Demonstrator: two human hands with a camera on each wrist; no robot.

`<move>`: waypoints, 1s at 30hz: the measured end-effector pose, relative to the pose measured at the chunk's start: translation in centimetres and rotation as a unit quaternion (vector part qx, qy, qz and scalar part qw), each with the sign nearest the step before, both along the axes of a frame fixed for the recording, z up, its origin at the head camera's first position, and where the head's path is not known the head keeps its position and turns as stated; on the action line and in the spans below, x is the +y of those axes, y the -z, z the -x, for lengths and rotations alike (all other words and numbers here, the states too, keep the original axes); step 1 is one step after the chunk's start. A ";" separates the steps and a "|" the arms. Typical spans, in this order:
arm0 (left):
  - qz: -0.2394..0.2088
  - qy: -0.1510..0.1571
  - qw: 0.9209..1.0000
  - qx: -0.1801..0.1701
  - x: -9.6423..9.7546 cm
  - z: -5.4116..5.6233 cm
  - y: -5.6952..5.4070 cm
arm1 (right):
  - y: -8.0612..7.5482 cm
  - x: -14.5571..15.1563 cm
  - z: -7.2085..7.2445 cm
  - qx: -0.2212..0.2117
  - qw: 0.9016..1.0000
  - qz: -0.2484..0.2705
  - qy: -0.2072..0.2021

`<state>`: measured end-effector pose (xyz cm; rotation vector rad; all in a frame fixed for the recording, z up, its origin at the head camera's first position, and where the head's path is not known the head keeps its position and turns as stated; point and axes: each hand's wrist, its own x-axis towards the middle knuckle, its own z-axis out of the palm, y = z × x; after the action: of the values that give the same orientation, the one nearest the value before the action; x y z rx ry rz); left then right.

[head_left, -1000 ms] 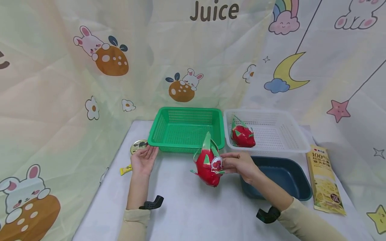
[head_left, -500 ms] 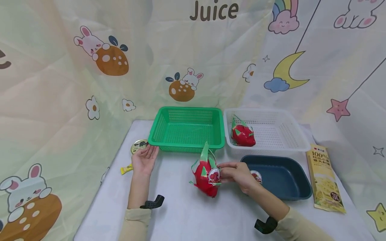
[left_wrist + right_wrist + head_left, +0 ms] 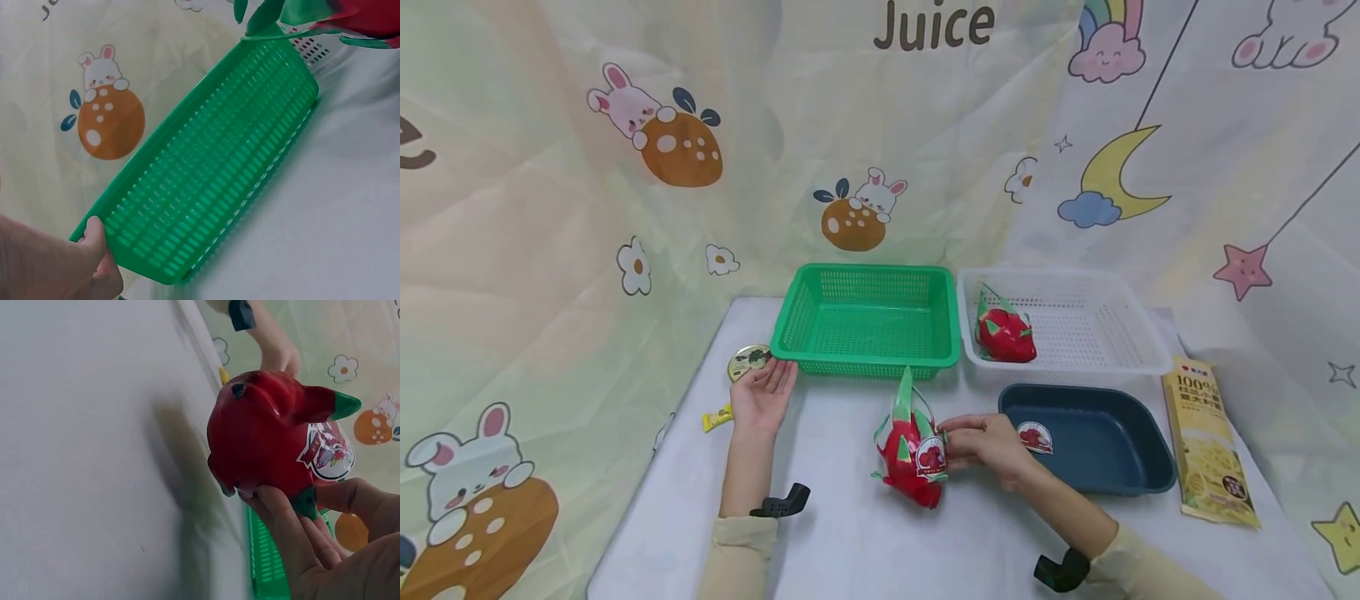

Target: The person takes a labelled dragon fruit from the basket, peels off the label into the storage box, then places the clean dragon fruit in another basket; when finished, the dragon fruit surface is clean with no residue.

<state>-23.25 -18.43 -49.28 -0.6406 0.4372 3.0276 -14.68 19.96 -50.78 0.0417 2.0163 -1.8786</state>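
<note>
My right hand [image 3: 988,450] grips a red dragon fruit [image 3: 912,467] with green leaf tips and a round label, holding it above the white cloth. The right wrist view shows the fingers beneath the fruit [image 3: 250,437] and the thumb by its label. My left hand [image 3: 764,398] is at the front left corner of the green basket [image 3: 865,367], palm up in the head view. Its fingertips touch the corner below the rim, as the left wrist view shows the hand [image 3: 62,262] against the basket wall. A second dragon fruit [image 3: 1006,335] lies in the white basket [image 3: 1097,362].
A dark blue tray [image 3: 1105,450], with a round red-and-white label [image 3: 1036,437] at its left end, sits before the white basket. Right of it lies a yellow pasta packet [image 3: 1210,450]. A round tin [image 3: 748,361] and a small yellow wrapper [image 3: 718,417] are beside my left hand.
My right hand has lowered the dragon fruit toward me, away from the green basket. The label at the blue tray has come out from behind that hand. My left hand stays put.
</note>
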 end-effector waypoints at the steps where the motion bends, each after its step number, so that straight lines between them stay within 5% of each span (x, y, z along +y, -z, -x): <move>1: -0.003 0.001 1.000 -0.001 0.0 0.0 0.0 | 0.0 0.0 -0.1 0.001 1.000 0.001 -0.002; 18: -0.004 0.004 1.000 0.001 -0.2 0.2 0.4 | 0.3 -1.8 -0.8 -0.001 1.000 -0.025 0.012; 30: -0.002 0.006 1.000 -0.006 -0.2 0.2 0.2 | -0.7 -1.1 -0.2 0.008 0.994 -0.101 -0.045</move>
<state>-23.43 -18.59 -49.48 -0.6533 0.4322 3.0109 -14.47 18.81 -50.10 -0.0097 2.1730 -1.6210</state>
